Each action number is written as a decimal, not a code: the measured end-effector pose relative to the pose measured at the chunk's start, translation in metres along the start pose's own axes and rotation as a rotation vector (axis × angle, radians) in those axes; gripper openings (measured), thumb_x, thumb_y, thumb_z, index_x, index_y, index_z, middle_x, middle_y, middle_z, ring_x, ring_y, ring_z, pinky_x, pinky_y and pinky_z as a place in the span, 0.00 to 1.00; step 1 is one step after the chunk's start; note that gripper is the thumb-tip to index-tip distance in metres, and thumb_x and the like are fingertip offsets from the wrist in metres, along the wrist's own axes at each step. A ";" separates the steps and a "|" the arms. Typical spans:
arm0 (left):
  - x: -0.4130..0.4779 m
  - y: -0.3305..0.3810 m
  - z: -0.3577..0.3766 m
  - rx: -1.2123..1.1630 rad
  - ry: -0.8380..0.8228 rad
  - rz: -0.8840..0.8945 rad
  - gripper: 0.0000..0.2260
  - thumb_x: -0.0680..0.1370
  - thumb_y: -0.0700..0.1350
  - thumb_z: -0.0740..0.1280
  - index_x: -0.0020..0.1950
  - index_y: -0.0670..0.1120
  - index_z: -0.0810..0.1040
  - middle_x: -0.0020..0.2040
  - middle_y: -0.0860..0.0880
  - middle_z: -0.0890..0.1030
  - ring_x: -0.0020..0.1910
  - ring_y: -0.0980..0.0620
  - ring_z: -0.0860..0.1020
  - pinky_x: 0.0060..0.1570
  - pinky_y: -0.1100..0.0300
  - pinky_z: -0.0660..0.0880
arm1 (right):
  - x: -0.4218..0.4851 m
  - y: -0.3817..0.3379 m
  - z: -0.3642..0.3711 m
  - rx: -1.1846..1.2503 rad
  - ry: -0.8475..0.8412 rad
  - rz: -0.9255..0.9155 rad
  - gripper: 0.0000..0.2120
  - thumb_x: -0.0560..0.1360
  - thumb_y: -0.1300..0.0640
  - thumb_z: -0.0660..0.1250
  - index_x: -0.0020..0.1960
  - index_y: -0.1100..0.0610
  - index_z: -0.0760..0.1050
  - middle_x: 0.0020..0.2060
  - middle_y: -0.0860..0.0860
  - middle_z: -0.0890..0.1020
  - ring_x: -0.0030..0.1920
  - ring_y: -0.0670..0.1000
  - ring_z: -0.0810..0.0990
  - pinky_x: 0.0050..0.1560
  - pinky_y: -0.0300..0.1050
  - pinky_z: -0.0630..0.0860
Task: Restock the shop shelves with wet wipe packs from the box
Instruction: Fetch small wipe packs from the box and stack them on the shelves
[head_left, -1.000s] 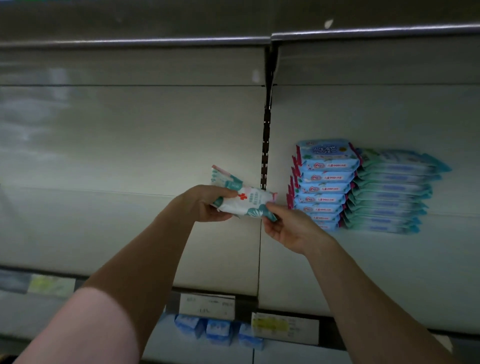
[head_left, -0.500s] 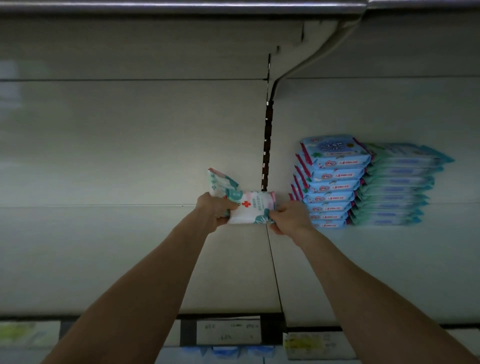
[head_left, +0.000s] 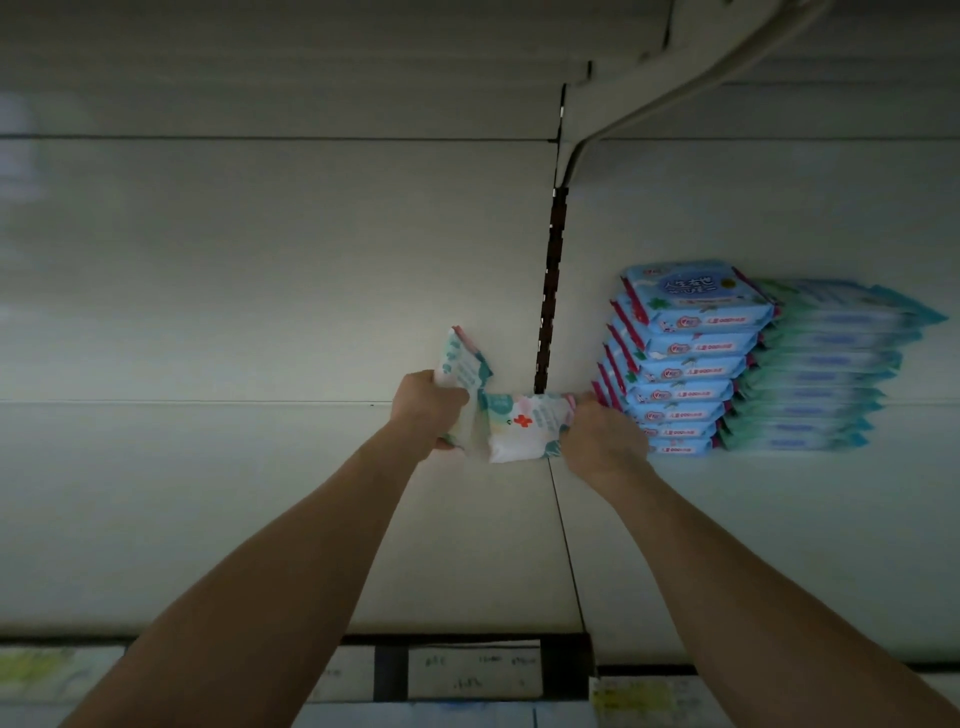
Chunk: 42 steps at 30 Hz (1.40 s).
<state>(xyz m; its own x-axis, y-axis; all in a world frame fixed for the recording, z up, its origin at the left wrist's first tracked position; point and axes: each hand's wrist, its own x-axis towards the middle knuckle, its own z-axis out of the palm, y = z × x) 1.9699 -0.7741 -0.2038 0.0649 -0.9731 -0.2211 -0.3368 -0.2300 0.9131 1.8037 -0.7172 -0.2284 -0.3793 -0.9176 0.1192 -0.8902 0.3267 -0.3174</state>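
Left grip (head_left: 428, 410), right grip (head_left: 602, 441) clutch 2 packs (head_left: 524, 423) (beside stack (head_left: 685, 364)).

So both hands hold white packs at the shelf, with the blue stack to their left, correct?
Not quite: the head view shows the blue stack to the right, not left, of the left hand and right hand, which do hold white packs at the shelf.

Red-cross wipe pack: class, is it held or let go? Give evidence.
Held: the right hand grips the right end of the red-cross wipe pack. Whether it touches the shelf cannot be told.
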 end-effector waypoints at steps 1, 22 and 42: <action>0.000 0.000 -0.003 0.045 0.018 0.025 0.13 0.78 0.40 0.66 0.63 0.44 0.75 0.52 0.45 0.77 0.48 0.42 0.77 0.38 0.48 0.80 | -0.001 -0.001 -0.001 -0.055 0.009 -0.022 0.13 0.80 0.54 0.62 0.60 0.60 0.69 0.50 0.54 0.79 0.43 0.51 0.76 0.39 0.42 0.70; -0.018 0.018 0.004 -0.120 -0.268 0.049 0.20 0.77 0.30 0.63 0.68 0.39 0.72 0.58 0.42 0.80 0.51 0.47 0.81 0.48 0.56 0.80 | 0.011 -0.013 -0.051 1.428 -0.311 0.248 0.07 0.77 0.70 0.62 0.53 0.64 0.75 0.49 0.60 0.80 0.42 0.53 0.81 0.30 0.36 0.79; -0.007 0.021 -0.012 -0.534 -0.335 -0.172 0.14 0.80 0.35 0.62 0.65 0.36 0.69 0.54 0.37 0.78 0.45 0.41 0.81 0.43 0.48 0.81 | 0.014 -0.012 -0.039 1.024 -0.248 0.057 0.13 0.78 0.69 0.59 0.43 0.55 0.76 0.53 0.55 0.78 0.46 0.51 0.80 0.31 0.38 0.77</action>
<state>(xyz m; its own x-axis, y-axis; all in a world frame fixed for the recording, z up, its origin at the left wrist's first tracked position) 1.9739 -0.7720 -0.1784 -0.2486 -0.8841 -0.3956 0.1709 -0.4421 0.8806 1.7992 -0.7251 -0.1866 -0.2487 -0.9653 -0.0800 -0.1906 0.1297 -0.9731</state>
